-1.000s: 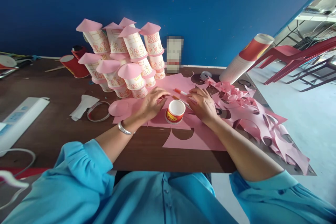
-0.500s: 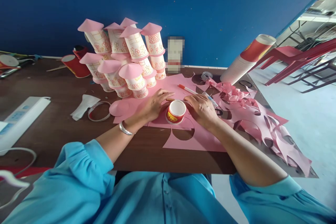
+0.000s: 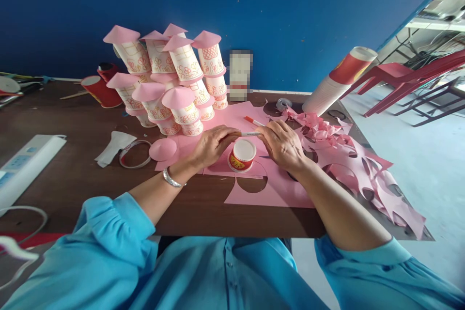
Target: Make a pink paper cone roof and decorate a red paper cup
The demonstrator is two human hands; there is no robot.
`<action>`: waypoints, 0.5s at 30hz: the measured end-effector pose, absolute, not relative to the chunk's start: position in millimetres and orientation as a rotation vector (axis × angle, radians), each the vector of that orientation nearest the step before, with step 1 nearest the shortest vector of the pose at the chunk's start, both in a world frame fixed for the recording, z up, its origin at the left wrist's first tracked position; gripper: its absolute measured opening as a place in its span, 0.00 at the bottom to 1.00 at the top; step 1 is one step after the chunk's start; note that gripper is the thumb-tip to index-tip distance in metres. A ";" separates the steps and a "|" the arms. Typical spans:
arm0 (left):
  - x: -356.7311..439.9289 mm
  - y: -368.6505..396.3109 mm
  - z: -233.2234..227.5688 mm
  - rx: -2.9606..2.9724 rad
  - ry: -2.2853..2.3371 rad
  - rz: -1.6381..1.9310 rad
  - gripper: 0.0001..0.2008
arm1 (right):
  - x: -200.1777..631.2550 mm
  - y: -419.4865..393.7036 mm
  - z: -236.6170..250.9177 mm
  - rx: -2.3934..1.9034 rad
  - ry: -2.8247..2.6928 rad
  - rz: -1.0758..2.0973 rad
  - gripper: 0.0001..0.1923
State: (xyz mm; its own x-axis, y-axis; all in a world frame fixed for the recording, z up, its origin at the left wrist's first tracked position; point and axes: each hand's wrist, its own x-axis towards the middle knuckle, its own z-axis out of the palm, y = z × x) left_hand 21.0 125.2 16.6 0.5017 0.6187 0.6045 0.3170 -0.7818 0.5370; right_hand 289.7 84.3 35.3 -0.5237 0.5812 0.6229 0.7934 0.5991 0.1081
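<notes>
A slim white-barrelled pen (image 3: 250, 133) is held level between my two hands, over the far side of a small paper cup. My left hand (image 3: 217, 145) pinches its left end, and my right hand (image 3: 281, 143) grips the right end; both ends are hidden by fingers. The red and yellow cup (image 3: 241, 163) stands just below the pen, its white round end up, touched by neither hand. Under it lie pink paper sheets (image 3: 278, 196) with round cut-outs. An orange-capped marker (image 3: 252, 120) rests on the paper beyond my right hand.
Decorated cup towers with pink cone roofs (image 3: 179, 98) stand at the back left. A tall cup stack (image 3: 337, 82) leans at the back right above pink paper scraps (image 3: 363, 169). Tape rolls (image 3: 135, 154), a single pink cone (image 3: 162, 149) and a power strip (image 3: 29, 164) lie leftward.
The pen has come into view between both hands, which have lifted slightly above the cup. Earlier, a brown piece showed at the left fingertips. The cup stays in place on the paper.
</notes>
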 end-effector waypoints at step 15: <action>18.7 127.3 25.7 2.961 0.741 1.122 0.17 | 302.8 90.2 42.6 -0.971 -2.303 -0.743 0.13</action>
State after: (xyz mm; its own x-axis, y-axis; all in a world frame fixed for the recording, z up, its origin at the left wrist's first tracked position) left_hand 18.7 127.3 25.7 0.6593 0.3756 0.6513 0.4515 -0.8905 0.0566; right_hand 302.8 90.2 42.6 -0.6023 0.4671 0.6474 0.7573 0.5907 0.2784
